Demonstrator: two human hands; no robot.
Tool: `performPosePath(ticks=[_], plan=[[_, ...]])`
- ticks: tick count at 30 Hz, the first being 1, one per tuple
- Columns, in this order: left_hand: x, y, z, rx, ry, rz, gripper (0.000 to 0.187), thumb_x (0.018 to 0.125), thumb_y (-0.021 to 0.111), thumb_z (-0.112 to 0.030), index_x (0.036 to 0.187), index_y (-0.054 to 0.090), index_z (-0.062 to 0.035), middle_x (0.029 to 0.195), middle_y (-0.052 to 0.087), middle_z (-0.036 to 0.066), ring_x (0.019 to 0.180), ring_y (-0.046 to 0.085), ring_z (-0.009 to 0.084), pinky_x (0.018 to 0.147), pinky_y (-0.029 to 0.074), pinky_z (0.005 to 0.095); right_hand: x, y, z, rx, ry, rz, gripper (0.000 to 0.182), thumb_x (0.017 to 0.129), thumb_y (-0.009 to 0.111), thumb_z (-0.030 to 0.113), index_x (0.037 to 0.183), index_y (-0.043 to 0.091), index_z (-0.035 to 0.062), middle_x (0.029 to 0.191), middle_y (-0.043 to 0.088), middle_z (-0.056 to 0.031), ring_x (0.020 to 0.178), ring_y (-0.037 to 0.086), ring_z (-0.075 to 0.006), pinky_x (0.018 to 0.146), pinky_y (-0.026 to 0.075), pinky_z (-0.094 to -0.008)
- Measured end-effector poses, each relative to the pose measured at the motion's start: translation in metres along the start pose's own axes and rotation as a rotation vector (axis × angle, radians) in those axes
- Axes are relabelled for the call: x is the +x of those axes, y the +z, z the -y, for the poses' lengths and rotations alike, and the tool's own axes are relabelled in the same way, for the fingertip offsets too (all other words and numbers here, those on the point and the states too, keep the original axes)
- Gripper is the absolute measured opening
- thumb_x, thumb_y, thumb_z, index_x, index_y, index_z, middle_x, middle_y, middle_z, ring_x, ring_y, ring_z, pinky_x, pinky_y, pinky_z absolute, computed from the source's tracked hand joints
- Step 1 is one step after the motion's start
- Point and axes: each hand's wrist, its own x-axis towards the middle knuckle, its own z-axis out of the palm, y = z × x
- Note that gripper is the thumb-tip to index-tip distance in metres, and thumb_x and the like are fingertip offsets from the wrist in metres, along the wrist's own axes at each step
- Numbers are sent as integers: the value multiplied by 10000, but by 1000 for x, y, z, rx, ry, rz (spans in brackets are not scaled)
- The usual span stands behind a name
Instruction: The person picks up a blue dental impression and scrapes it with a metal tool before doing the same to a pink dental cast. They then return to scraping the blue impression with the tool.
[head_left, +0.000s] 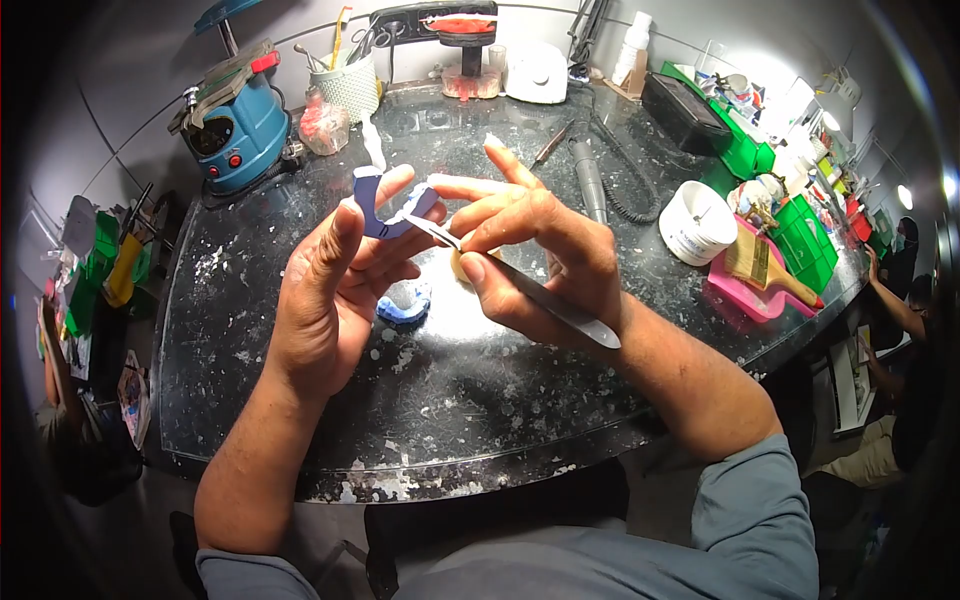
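My left hand [328, 275] is closed around a purple-blue, horseshoe-shaped dental arch model [376, 222], held up above the bench between thumb and fingers. A pair of metal tweezers [555, 297] lies in my right hand [545, 235], pinched between thumb and fingers. Its narrow tips reach the inner side of the arch; whether they grip anything there is too small to tell. On the bench below, a smaller blue horseshoe-shaped piece [404, 304] sits in bright light. Part of a yellowish object [461, 266] shows behind my right fingers.
The black, white-flecked bench [480, 400] holds a blue machine [235, 140], a tool cup [347, 88] and a handpiece [590, 180] with a coiled cord. At right stand a white tub [697, 222], a pink tray [745, 295] with a brush [765, 262], and green bins [803, 243]. Other people sit nearby.
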Motion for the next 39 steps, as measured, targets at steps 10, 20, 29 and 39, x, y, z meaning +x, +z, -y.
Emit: performPosePath(ticks=[10,20,29,39], plan=[[0,0,-1,-19,-24,16,700,983,521,-543,1421,470,1,1246,666,155,1158,641,199,907,460,291,0,2,0,-21,-43,-12,247,761,656,-99,941,585,53,947,715,-103,1140,666,-336,1153,251,-620],[1,-1,0,-23,-51,13,708,983,513,-550,1429,461,-2,1237,670,161,1159,641,202,902,455,287,-1,1,-3,-36,-42,-15,247,744,660,-104,915,588,60,935,711,-94,1114,679,-332,1139,257,-645],[1,-1,-1,-5,-17,37,709,968,556,-538,1427,462,-5,1264,654,152,1166,636,208,904,450,290,-1,1,-2,-7,-29,-13,223,774,651,-74,943,588,57,966,706,-98,1129,669,-337,1140,248,-647],[1,0,0,4,-3,25,700,949,611,-503,1424,465,-9,1268,650,142,1191,624,209,906,447,292,-2,0,-4,-40,-29,22,190,807,657,-49,955,592,51,981,711,-109,1164,647,-350,1135,237,-662]])
